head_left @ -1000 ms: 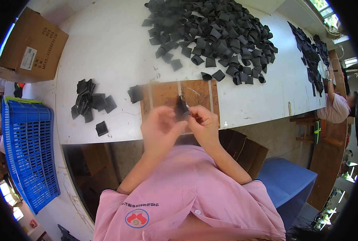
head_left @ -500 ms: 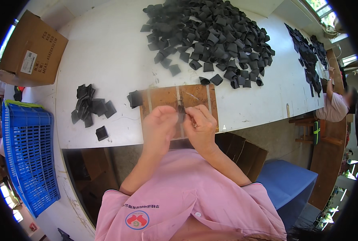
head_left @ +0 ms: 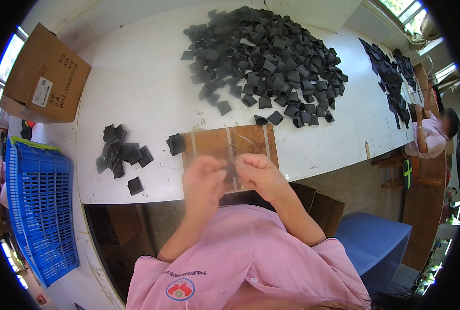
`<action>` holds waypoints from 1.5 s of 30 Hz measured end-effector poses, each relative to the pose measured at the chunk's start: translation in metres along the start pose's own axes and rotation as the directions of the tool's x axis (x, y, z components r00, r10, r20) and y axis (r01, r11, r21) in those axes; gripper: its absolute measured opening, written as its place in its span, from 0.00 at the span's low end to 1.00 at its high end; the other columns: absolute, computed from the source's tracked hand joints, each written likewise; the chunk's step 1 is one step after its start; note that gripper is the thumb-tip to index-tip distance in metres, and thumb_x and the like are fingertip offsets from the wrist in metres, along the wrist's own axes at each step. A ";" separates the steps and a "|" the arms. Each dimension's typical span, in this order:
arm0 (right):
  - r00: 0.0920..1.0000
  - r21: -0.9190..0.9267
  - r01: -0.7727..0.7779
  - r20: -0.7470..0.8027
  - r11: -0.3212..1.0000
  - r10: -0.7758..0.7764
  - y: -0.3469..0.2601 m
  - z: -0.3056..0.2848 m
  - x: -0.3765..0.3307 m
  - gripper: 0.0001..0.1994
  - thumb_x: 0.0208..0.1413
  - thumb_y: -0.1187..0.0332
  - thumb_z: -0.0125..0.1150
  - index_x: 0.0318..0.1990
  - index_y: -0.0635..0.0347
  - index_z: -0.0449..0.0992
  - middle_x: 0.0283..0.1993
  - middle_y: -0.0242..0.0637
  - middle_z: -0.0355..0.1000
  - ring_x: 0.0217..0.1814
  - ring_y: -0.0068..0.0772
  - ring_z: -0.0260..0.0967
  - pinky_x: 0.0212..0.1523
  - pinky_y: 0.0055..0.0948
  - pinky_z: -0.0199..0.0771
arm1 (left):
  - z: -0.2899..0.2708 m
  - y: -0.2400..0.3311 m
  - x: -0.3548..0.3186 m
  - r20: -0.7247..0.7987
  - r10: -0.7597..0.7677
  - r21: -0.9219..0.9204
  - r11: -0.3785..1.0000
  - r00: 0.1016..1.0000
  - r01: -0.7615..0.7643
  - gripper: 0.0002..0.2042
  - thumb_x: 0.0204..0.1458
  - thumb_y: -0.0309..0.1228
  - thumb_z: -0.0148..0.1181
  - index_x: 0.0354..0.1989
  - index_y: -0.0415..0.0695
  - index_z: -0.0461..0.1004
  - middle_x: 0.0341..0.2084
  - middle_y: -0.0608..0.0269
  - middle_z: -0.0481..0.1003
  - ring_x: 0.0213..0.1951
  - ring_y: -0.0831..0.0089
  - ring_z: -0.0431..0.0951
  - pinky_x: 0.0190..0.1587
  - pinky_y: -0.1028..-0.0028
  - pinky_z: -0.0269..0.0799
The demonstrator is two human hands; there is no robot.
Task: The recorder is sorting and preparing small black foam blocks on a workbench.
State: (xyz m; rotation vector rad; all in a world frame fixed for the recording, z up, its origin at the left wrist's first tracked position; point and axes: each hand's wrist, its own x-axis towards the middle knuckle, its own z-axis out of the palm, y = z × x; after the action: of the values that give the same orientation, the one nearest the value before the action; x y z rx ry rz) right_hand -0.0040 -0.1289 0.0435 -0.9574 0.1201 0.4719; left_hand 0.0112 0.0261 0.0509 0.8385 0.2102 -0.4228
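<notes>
My left hand [head_left: 204, 180] and my right hand [head_left: 263, 175] meet over a brown board [head_left: 250, 138] on the white table. Between their fingertips is a small black fabric piece [head_left: 230, 169], mostly hidden by the fingers. The right hand pinches it with curled fingers. Motion smears the left hand, but its thumb and fingers close in on the same piece. Just left of the board lies a small stack of flat black pieces [head_left: 176, 144]. Farther left is a loose cluster of black pieces [head_left: 119, 151], with a single black piece [head_left: 135, 185] nearer me.
A large heap of black fabric loops [head_left: 276, 62] covers the table's far middle. A cardboard box [head_left: 49, 77] and a blue plastic crate [head_left: 43, 206] stand at the left. Black strips [head_left: 387, 77] lie far right, near another person [head_left: 430, 132]. A blue bin [head_left: 372, 235] is below the right table edge.
The whole view has shifted, so the table sits lower in the picture. Both hands are slightly nearer me over the board, and the right fingers are more tightly curled.
</notes>
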 end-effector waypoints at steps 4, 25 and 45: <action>0.955 -0.242 0.290 0.138 0.926 -0.263 -0.051 0.036 0.013 0.11 0.53 0.63 0.52 0.23 0.57 0.66 0.18 0.20 0.54 0.19 0.10 0.45 0.20 0.13 0.44 | 0.014 0.038 0.010 0.585 -0.100 -0.529 0.705 0.805 0.473 0.09 0.50 0.21 0.43 0.40 0.35 0.62 0.33 0.46 0.70 0.06 0.85 0.54 0.08 0.84 0.48; 0.916 -0.551 0.329 -0.012 0.767 -0.401 -0.022 0.005 0.038 0.09 0.52 0.67 0.51 0.27 0.64 0.68 0.18 0.26 0.58 0.21 0.18 0.56 0.21 0.20 0.56 | 0.020 0.011 0.028 0.049 0.373 0.498 0.795 0.927 -0.346 0.07 0.55 0.29 0.45 0.38 0.39 0.66 0.24 0.68 0.69 0.21 0.87 0.63 0.21 0.85 0.57; 0.490 -0.915 0.372 0.338 -0.157 -0.803 -0.026 0.031 0.020 0.07 0.37 0.75 0.59 0.24 0.61 0.67 0.24 0.33 0.60 0.26 0.32 0.62 0.22 0.26 0.64 | 0.010 0.025 0.021 0.115 0.446 0.106 0.883 0.888 -0.458 0.04 0.50 0.26 0.52 0.27 0.40 0.67 0.28 0.61 0.68 0.37 0.72 0.66 0.45 0.73 0.59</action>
State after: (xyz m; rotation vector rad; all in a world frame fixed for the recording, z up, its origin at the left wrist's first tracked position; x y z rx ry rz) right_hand 0.0222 -0.1092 0.0751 -2.2306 -0.4084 -0.8076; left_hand 0.0410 0.0273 0.0671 0.9645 -0.0994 -0.0303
